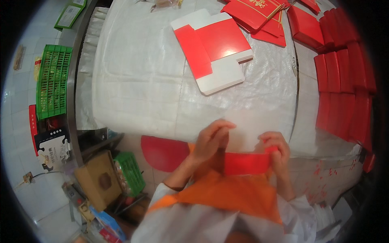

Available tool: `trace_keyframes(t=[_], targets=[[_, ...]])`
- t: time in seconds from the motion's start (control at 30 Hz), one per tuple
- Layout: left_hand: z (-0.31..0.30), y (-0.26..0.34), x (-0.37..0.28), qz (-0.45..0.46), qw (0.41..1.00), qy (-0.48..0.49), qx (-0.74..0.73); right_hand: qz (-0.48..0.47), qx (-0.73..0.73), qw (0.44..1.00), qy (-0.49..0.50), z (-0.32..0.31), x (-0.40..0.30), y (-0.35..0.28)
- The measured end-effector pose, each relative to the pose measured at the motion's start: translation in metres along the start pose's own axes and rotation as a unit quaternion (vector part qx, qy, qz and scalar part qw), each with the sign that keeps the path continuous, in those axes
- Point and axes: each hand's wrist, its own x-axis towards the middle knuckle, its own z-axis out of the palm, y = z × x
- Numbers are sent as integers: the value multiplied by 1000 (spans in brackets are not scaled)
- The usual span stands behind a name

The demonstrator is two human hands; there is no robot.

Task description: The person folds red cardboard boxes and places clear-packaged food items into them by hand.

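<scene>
A folded red-and-white card piece is held low in front of my orange apron, near the table's front edge. My right hand grips its right end, with fingers curled over a small red flap. At the opposite end is my left hand, its fingers bent and pointing right. Blur hides whether those fingers pinch the card or only rest beside it. Farther up the table lies a stack of flat red-and-white box blanks, its cut edges showing at the right and bottom.
Red packets with gold print lie loosely at the back. Rows of red boxes are stacked along the right. A white sheet covers the table. Off its left side are a green plastic crate, a cardboard box and a red stool.
</scene>
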Motion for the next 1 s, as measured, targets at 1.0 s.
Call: trace_keyframes(t=[1.0], targets=[[27,-13,-8,148,936,-12,319,110,40,986,116,2,-5,-4]])
